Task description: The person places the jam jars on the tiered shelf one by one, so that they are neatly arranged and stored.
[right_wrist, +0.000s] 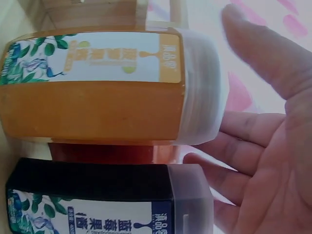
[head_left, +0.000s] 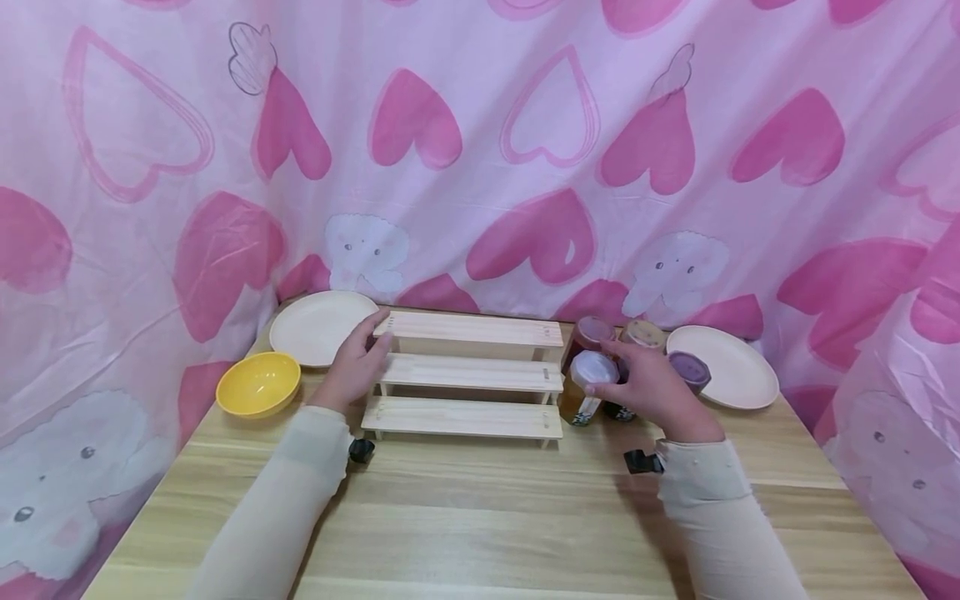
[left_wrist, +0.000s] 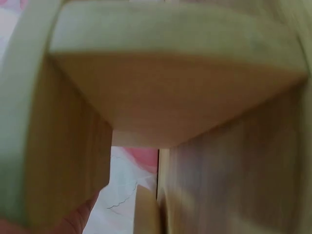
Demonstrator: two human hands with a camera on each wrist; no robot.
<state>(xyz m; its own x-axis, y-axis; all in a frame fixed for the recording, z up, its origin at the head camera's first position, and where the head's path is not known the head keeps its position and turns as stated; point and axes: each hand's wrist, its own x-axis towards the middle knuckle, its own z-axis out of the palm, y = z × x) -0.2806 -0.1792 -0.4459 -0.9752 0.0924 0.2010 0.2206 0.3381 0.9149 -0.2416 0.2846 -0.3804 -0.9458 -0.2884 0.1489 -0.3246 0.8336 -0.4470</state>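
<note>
A three-tier wooden rack (head_left: 465, 371) stands at the middle of the table. At its left end, my left hand (head_left: 358, 362) rests by the top shelf with its fingertips at the board's end; in the left wrist view a shelf board (left_wrist: 68, 141) hides most of that hand. Several jam jars stand together right of the rack. My right hand (head_left: 648, 387) reaches over them, thumb and fingers spread about the whitish lid of an orange jar (right_wrist: 97, 112). Beside it in the right wrist view is a dark jar (right_wrist: 92, 180), with a red jar (right_wrist: 112, 153) behind.
A cream plate (head_left: 318, 329) and a yellow bowl (head_left: 258, 385) sit left of the rack. Another cream plate (head_left: 731, 367) lies at the right, partly behind a purple-lidded jar (head_left: 688, 371). A pink heart-patterned curtain (head_left: 517, 250) hangs along the table's back and sides.
</note>
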